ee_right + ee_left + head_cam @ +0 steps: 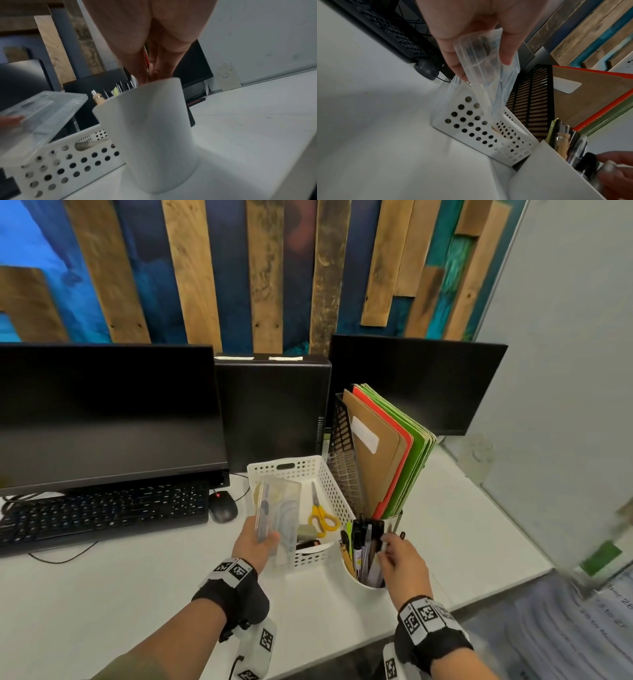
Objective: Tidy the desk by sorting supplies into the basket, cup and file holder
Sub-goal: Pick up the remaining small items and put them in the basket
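While the desk is nearly cleared, two placements are in progress at once. Largest first: file holder, black slotted mesh, stands back right with stiff card folders leaning in it, brown, red, green. Basket just left of it, white rigid plastic with round perforations, already holds yellow-handled scissors and some small items I can't identify. Cup, smooth white, slightly tapered, touches the basket's near right corner and is packed with pens. Left hand grips a clear hard plastic case by its near end, thumb and fingers pinching both faces; case is tilted, far end down over the basket. Judgement: lower it flat along the basket's left side, clear of the scissors, then let go; slick plastic, so keep the pinch firm until it rests. Right hand is at the cup rim, fingertips among the pens; whether it's pinching one I can't tell. Cup is crowded: feed anything in vertically, steady the rim.
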`<move>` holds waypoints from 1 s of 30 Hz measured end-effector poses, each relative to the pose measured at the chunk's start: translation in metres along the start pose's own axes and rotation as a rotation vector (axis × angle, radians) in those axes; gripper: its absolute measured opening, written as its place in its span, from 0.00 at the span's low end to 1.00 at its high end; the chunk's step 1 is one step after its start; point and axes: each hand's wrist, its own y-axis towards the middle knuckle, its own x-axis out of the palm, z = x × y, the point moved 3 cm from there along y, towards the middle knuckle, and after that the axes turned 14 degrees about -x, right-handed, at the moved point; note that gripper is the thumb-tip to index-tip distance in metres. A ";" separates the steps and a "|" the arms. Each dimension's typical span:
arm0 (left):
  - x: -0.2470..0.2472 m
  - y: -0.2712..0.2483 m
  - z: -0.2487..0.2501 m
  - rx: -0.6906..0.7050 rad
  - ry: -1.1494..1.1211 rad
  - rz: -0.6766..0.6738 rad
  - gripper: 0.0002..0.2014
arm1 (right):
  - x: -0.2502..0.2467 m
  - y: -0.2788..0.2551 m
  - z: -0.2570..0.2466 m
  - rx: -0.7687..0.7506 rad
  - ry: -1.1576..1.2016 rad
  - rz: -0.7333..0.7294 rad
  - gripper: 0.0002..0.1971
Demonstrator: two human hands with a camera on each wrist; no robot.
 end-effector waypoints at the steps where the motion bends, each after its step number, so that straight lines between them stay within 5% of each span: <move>1: 0.000 0.000 0.000 -0.003 -0.002 0.002 0.21 | 0.002 -0.001 0.001 -0.001 -0.010 -0.023 0.16; 6: -0.003 0.003 0.002 -0.007 -0.051 0.036 0.23 | -0.007 0.005 -0.012 0.007 0.035 0.016 0.24; 10: -0.006 0.005 0.008 0.007 -0.107 0.030 0.22 | -0.018 0.019 -0.050 -0.123 0.108 0.120 0.19; 16: -0.013 0.012 0.021 0.031 -0.170 -0.003 0.24 | 0.022 0.039 -0.112 -0.215 0.260 -0.098 0.16; 21: -0.025 0.030 0.030 0.014 -0.212 -0.064 0.24 | 0.067 0.042 -0.127 0.006 0.434 -0.231 0.17; 26: -0.031 0.051 0.037 -0.001 -0.156 -0.091 0.21 | 0.091 0.053 -0.135 0.347 0.949 -0.181 0.08; 30: -0.029 0.060 0.042 0.015 -0.087 -0.160 0.17 | 0.096 0.067 -0.131 0.448 1.018 -0.111 0.10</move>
